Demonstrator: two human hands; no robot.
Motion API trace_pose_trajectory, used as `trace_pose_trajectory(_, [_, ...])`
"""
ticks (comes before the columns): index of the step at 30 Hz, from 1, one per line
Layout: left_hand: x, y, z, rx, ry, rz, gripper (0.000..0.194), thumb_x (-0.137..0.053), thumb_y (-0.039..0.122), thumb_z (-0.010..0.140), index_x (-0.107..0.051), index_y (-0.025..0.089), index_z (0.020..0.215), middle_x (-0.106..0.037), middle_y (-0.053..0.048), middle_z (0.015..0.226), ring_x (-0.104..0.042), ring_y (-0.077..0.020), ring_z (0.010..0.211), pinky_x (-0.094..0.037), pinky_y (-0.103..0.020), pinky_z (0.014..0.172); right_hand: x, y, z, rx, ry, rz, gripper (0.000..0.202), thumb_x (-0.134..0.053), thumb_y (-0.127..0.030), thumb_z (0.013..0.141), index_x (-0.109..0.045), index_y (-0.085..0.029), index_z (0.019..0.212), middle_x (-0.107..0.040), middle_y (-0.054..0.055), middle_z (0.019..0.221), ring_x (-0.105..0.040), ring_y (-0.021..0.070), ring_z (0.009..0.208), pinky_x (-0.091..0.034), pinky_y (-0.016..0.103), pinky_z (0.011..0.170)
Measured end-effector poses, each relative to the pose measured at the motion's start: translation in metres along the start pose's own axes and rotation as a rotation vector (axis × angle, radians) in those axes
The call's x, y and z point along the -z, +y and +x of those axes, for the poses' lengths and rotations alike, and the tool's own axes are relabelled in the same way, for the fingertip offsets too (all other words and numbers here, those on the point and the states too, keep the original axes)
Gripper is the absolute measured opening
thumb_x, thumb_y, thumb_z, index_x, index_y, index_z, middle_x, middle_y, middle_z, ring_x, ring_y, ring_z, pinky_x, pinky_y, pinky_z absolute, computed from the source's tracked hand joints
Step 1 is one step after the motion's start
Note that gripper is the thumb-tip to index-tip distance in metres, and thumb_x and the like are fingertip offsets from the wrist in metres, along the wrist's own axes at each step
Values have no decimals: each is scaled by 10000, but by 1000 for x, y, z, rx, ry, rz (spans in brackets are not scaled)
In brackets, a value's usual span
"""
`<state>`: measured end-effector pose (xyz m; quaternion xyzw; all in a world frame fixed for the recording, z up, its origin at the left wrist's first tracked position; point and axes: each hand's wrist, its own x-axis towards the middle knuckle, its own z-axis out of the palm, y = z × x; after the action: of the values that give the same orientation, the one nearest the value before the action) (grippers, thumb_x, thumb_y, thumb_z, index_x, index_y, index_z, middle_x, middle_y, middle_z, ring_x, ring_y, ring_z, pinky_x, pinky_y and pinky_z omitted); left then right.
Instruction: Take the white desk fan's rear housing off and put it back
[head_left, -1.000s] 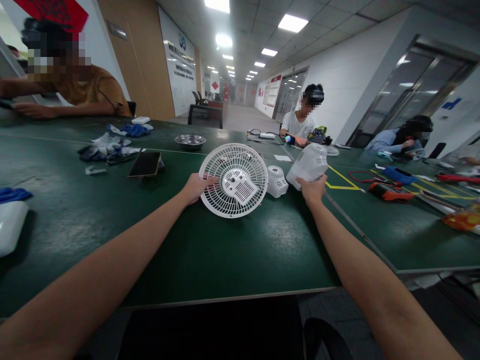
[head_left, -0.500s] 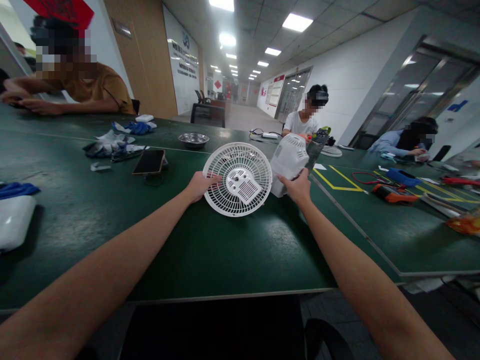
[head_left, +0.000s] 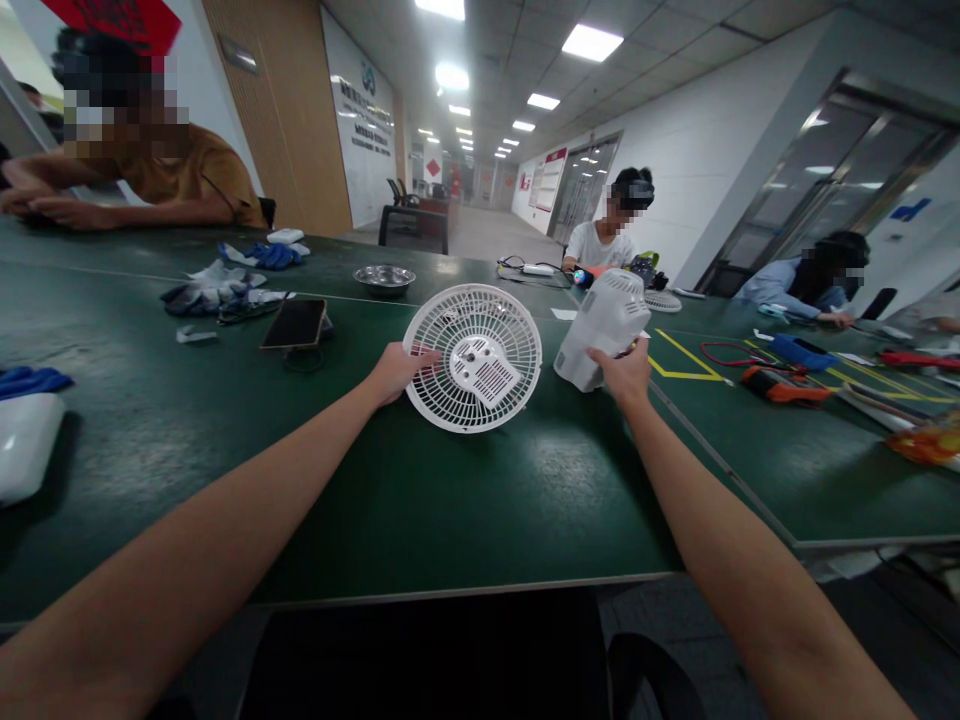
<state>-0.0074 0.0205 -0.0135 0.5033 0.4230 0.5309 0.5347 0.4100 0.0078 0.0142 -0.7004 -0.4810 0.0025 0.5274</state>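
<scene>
A round white fan grille [head_left: 486,370] is tilted up over the green table, its slotted centre plate facing me. My left hand [head_left: 397,372] grips its left rim, fingers showing behind the slats. To the right, a white plastic housing [head_left: 604,325] with vent slots at its upper end leans in the grasp of my right hand [head_left: 626,370]. My right thumb lies on the near side of the housing, and the other fingers are mostly hidden behind it. A gap separates grille and housing.
A metal bowl [head_left: 384,279], a phone [head_left: 295,324] and crumpled gloves [head_left: 225,288] lie beyond and left. An orange multimeter [head_left: 785,386] rests on the right. Three people sit around the table [head_left: 480,520]. A white case [head_left: 26,440] stands at far left.
My right hand has moved the white housing to the right, away from the grille. A dark bottle-like object behind the housing no longer shows. My left hand and the grille are nearly still.
</scene>
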Motion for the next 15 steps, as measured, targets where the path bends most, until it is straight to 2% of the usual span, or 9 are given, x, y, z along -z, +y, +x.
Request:
trace_pose_trajectory(8, [-1, 3, -2, 11, 12, 8, 181, -818, 185, 747, -737, 124, 896, -754, -99, 858, -725, -226, 749, -599, -434, 779, -16, 14, -2, -37, -120, 164, 725, -792, -517, 636, -431, -244, 1203, -665, 96, 1189, -653, 279, 1049, -498, 441, 945])
trace_pose_trajectory(11, [-1, 3, -2, 5, 10, 5, 169, -812, 178, 754, -740, 126, 898, -755, -103, 866, -726, -227, 755, -596, -434, 784, -20, 17, -3, -33, -130, 177, 772, -819, -506, 609, -428, -239, 1219, -650, 107, 1232, -643, 283, 1093, -494, 448, 965])
trace_pose_trajectory(15, [-1, 0, 1, -5, 15, 8, 200, -829, 191, 730, -737, 114, 890, -750, -93, 836, -717, -214, 724, -592, -421, 773, -20, 18, -3, -52, -91, 142, 783, -869, -498, 536, -481, -225, 1159, -663, 106, 1194, -641, 302, 1095, -492, 473, 974])
